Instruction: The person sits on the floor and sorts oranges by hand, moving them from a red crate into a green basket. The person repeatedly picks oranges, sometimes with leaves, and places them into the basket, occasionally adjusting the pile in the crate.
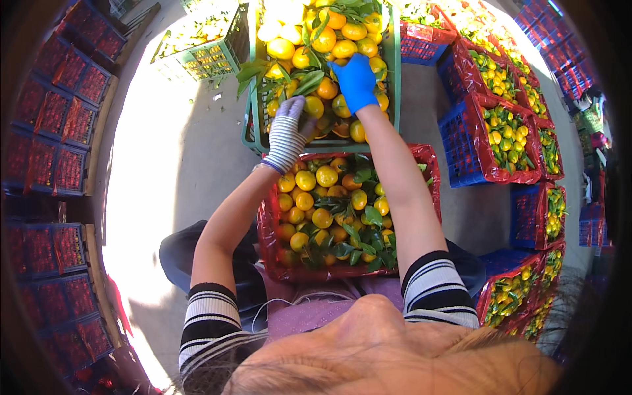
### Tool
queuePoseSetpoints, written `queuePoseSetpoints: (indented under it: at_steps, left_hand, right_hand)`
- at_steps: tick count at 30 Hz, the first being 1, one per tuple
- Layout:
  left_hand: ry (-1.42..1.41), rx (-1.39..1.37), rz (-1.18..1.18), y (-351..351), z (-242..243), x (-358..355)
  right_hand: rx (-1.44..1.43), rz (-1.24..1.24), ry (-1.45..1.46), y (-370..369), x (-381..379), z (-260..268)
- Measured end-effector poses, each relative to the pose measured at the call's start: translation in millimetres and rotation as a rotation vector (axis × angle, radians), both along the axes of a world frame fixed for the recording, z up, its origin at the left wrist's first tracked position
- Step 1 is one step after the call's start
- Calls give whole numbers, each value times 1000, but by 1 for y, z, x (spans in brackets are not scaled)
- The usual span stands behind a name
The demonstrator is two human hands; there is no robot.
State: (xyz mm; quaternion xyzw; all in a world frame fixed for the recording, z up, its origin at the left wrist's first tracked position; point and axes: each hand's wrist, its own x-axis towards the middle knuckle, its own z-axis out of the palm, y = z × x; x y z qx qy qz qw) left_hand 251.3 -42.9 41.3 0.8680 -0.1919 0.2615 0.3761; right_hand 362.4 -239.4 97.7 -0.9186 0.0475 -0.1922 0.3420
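A green plastic crate (396, 74) heaped with orange and yellow citrus fruit and leaves stands at the top middle. My left hand (289, 131), in a striped knit glove, is at its near left part, fingers beside a yellow-green citrus fruit (314, 106); whether it grips the fruit cannot be told. My right hand (354, 81), in a blue glove, reaches over the fruit at the right, its fingertips near an orange citrus fruit (327, 89); what lies under the palm is hidden. Closer to my body, between my legs, a crate lined with red plastic film (269, 247) holds many citrus fruits and leaves (374, 216).
Blue crates with red liners (459, 143), full of citrus fruit, line the right side. Another green crate (212, 59) of fruit stands at the upper left, beside scattered leaves on the concrete floor (207, 128). Stacked crates on wooden pallets (101, 133) stand along the far left.
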Motion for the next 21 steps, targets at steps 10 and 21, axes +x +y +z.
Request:
queuePoseSetpoints:
  at_steps: [10, 21]
  left_hand:
    - [-15, 46, -29, -5, -6, 13]
    - [-150, -336, 1, 43, 76, 36]
  right_hand:
    - [-237, -45, -132, 0, 7, -1]
    - [856, 264, -235, -68, -65, 75]
